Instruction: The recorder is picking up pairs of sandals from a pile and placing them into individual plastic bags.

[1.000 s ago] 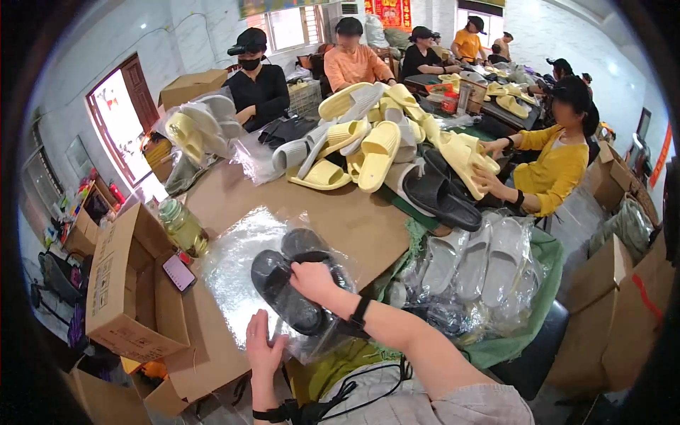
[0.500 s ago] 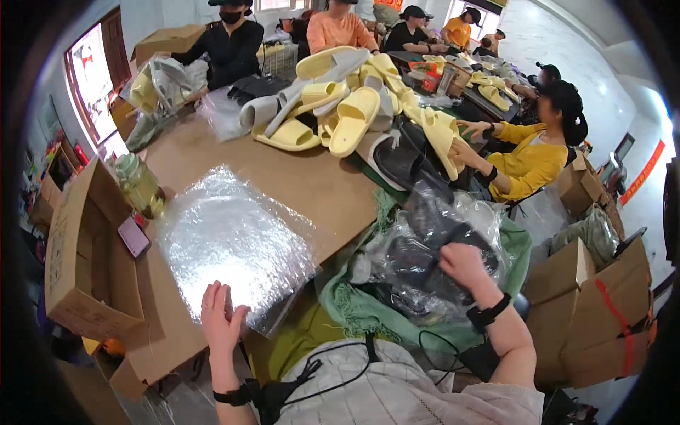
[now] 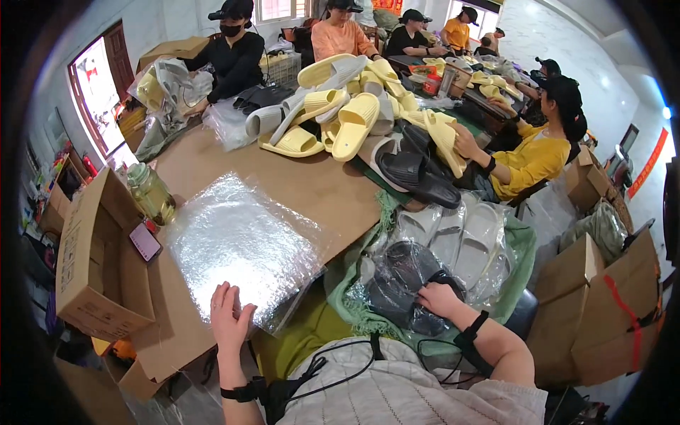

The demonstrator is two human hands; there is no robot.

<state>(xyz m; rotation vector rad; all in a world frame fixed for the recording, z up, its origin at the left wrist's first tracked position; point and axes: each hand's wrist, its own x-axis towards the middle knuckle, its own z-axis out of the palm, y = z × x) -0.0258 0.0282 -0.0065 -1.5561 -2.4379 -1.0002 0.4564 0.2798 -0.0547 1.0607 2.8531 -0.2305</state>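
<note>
My left hand [image 3: 231, 315] lies on the near edge of a stack of clear plastic bags [image 3: 237, 227], fingers stretched and thumb apart, holding nothing. My right hand [image 3: 440, 300] has its fingers curled on a clear bag of black slippers [image 3: 402, 273]. That bag lies low in an open green woven sack [image 3: 523, 255] at my right. Bagged grey slippers [image 3: 476, 244] rest in the same sack, just beyond the black ones. The fingertips of my right hand are partly hidden by the shiny film.
Yellow and grey slippers are heaped on the table [image 3: 315, 205], with loose black slippers [image 3: 418, 170] at its right edge. At left stand a cardboard box [image 3: 106, 312], a phone [image 3: 145, 242] and a jar [image 3: 151, 195]. A co-worker in yellow [image 3: 531, 159] handles a yellow slipper. Cartons [image 3: 602, 304] stand at right.
My right hand has moved down and left with the bagged black slippers, which now lie lower in the sack, uncovering the grey pairs. My left hand stays on the bags.
</note>
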